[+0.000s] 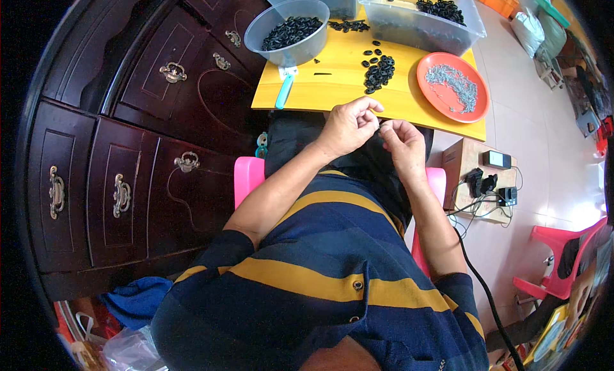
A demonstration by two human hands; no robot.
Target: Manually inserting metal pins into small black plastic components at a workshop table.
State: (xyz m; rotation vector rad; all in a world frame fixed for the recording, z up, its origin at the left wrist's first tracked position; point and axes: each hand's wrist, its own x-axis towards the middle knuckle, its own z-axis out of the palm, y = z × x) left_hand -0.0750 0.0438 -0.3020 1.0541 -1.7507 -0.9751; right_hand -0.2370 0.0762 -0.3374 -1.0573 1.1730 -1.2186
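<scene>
My left hand point(350, 129) and my right hand point(404, 144) meet over my lap, just off the table's near edge. Both are closed in a pinch, fingertips almost touching around something small and dark that I cannot make out. Beyond them on the yellow table point(300, 93) lies a loose pile of small black oval pieces point(378, 75). To the right sits a red plate point(439, 105) with many small silvery metal parts point(462, 83). A round clear bowl point(286, 55) at the left holds more black pieces. A tool with a turquoise handle point(284, 91) lies near the left edge.
Clear rectangular bins point(416, 37) stand at the table's far side, one with black pieces inside. Dark wooden drawers point(153, 70) line the left. A cardboard box point(470, 155) with black devices and cables stands right of my knees, and a pink chair point(553, 236) is farther right.
</scene>
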